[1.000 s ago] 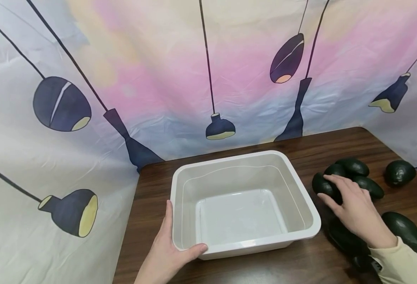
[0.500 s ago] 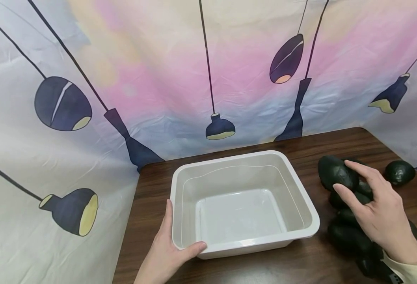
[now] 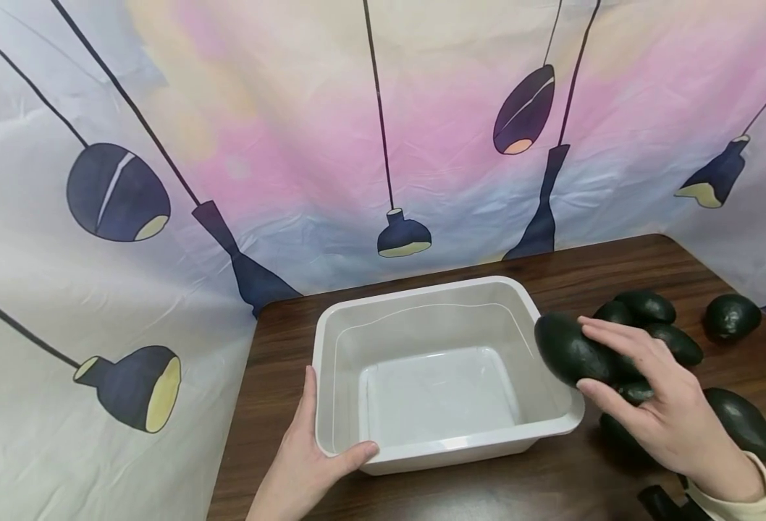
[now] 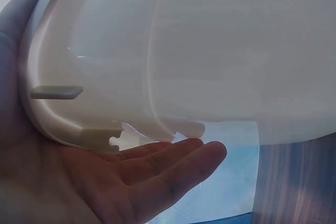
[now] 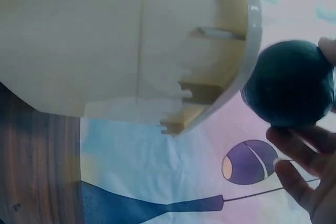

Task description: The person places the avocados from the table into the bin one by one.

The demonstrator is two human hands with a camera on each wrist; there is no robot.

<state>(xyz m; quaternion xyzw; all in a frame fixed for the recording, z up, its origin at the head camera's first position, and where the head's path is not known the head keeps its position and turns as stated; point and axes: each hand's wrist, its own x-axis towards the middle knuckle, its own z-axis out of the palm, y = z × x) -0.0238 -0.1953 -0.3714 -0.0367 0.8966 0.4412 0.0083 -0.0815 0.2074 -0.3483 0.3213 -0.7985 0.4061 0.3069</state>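
A white plastic basin (image 3: 422,327) stands on the table with nothing inside it. My left hand (image 3: 308,456) holds its near left corner, thumb over the front rim and fingers along the left side; the left wrist view has those fingers (image 4: 178,174) stretched beneath the rim. Pinched between the thumb and fingertips of my right hand (image 3: 672,409), a dark green avocado (image 3: 572,351) hangs in the air by the basin's right rim. From the right wrist, that avocado (image 5: 291,85) appears round, next to the rim edge (image 5: 254,30).
Several more avocados (image 3: 646,307) lie on the right of the brown wooden table (image 3: 604,268), some partly behind my right hand. One avocado (image 3: 733,317) sits apart near the right edge. A lamp-printed cloth (image 3: 305,137) hangs behind the table.
My right hand picked an avocado up from the group, raised it, then brought it left to the basin's right rim. The left hand and the basin stay in place.
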